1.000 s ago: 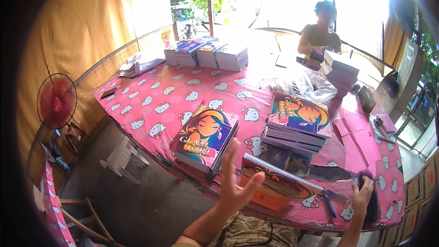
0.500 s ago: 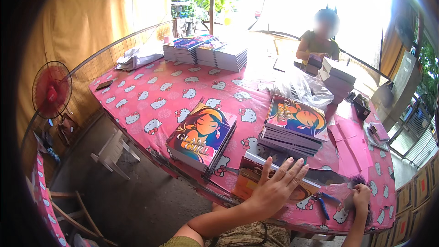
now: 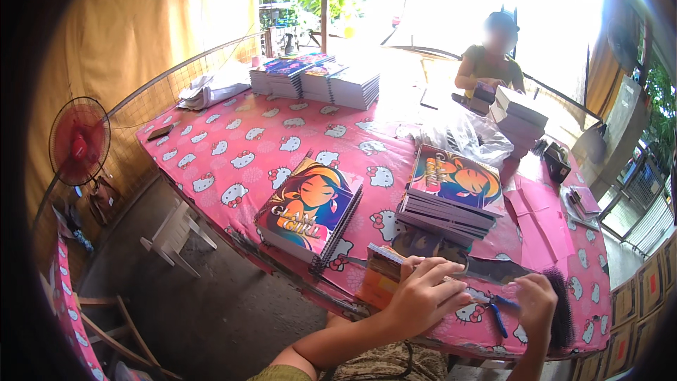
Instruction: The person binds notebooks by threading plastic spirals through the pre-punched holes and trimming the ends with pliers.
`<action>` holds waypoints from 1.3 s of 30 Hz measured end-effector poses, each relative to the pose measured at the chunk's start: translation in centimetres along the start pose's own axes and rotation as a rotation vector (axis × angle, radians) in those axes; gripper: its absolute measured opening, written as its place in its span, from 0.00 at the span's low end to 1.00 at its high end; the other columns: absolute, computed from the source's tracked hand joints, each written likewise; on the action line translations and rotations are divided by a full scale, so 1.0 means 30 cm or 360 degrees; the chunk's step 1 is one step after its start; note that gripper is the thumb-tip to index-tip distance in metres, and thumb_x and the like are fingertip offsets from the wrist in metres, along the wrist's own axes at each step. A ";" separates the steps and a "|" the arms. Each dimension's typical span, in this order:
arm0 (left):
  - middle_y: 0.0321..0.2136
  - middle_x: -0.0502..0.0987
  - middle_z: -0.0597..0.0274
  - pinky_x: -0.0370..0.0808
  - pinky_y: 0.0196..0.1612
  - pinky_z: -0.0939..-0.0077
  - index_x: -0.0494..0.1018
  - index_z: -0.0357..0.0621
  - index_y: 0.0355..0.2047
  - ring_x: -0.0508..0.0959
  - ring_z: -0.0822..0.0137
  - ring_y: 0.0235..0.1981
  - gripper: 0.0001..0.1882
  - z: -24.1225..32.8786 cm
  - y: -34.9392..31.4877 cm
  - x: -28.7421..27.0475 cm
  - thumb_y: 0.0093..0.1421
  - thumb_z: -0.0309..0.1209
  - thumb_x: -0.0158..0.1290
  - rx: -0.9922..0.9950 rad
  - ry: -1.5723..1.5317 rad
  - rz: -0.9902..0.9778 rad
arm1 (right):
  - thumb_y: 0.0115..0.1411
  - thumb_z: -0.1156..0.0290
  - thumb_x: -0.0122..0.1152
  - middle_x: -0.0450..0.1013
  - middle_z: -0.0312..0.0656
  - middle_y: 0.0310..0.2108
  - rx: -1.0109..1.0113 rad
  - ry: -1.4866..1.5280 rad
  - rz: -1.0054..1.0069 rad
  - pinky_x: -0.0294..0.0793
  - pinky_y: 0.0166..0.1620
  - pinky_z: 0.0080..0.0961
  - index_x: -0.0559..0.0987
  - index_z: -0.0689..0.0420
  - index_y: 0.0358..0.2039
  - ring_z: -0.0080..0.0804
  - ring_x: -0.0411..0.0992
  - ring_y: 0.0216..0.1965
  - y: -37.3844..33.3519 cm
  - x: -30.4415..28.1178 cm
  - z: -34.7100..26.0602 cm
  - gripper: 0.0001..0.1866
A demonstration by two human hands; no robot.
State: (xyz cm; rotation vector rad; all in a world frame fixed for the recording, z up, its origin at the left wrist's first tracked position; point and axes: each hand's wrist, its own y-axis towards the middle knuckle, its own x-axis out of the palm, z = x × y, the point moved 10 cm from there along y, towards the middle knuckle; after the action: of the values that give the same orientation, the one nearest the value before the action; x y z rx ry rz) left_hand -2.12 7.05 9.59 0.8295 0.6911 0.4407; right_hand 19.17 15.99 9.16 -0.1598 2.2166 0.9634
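Observation:
At the table's near edge, my left hand (image 3: 430,293) is closed around a book block (image 3: 379,279) with an orange-brown picture side, fingers bent over its top. My right hand (image 3: 534,303) is raised to the right of it, fingers curled together; what they hold, if anything, is too small to make out. Blue-handled pliers (image 3: 499,319) lie between my hands. A bundle of black spiral binding coils (image 3: 562,310) rests just right of my right hand. Beyond the book block sits a stack of notebooks with colourful covers (image 3: 455,187), and a spiral-bound notebook stack (image 3: 310,212) lies to the left.
More notebook stacks (image 3: 314,79) stand at the far left of the pink patterned table (image 3: 247,141). A plastic bag (image 3: 472,137), pink sheets (image 3: 539,222) and a dark box (image 3: 557,164) lie right. A co-worker (image 3: 493,63) sits across, behind book stacks (image 3: 518,123).
My right hand has lifted from the black coils and moved left toward the book block. My left hand's fingers, flat across it before, now bend over its top.

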 end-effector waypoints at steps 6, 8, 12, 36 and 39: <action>0.28 0.79 0.72 0.58 0.51 0.63 0.78 0.49 0.28 0.75 0.69 0.35 0.10 -0.001 -0.010 0.014 0.53 0.41 0.62 -0.0055 -0.0011 -0.0124 | 0.44 0.82 0.67 0.70 0.39 0.25 -0.0211 0.0314 -0.0080 0.68 0.28 0.21 0.81 0.60 0.34 0.25 0.71 0.25 0.013 0.063 -0.197 0.13; 0.28 0.80 0.74 0.57 0.51 0.66 0.79 0.52 0.29 0.75 0.74 0.33 0.11 -0.004 -0.006 0.017 0.51 0.42 0.64 -0.0052 0.0002 -0.0146 | 0.46 0.83 0.67 0.71 0.38 0.25 0.0052 0.0573 -0.0036 0.68 0.27 0.18 0.80 0.62 0.34 0.22 0.71 0.26 0.016 0.069 -0.154 0.13; 0.27 0.81 0.76 0.56 0.50 0.68 0.80 0.53 0.26 0.74 0.76 0.30 0.13 -0.010 -0.011 0.027 0.47 0.45 0.66 -0.0064 0.0107 -0.0122 | 0.49 0.84 0.67 0.72 0.37 0.26 0.0406 0.1084 -0.0176 0.70 0.26 0.15 0.76 0.65 0.34 0.19 0.72 0.25 -0.027 0.160 -0.080 0.12; 0.22 0.78 0.75 0.57 0.45 0.70 0.79 0.53 0.23 0.72 0.73 0.25 0.13 0.003 0.020 0.035 0.47 0.45 0.66 -0.0069 0.0176 -0.0058 | 0.45 0.76 0.72 0.73 0.44 0.25 0.0048 0.0365 -0.0409 0.70 0.26 0.24 0.79 0.63 0.29 0.31 0.73 0.25 0.042 0.100 -0.183 0.12; 0.22 0.75 0.75 0.57 0.45 0.67 0.77 0.53 0.23 0.71 0.72 0.27 0.14 0.002 0.017 0.045 0.53 0.47 0.61 -0.0058 0.0178 -0.0045 | 0.46 0.79 0.70 0.72 0.44 0.26 0.0033 0.0347 -0.0318 0.70 0.26 0.26 0.79 0.63 0.30 0.33 0.73 0.25 0.032 0.100 -0.182 0.10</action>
State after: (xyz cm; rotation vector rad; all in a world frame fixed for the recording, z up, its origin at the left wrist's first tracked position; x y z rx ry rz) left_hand -1.19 8.16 9.50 0.7639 0.7949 0.4753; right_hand 13.54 13.42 10.36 -0.4880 2.3525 0.8459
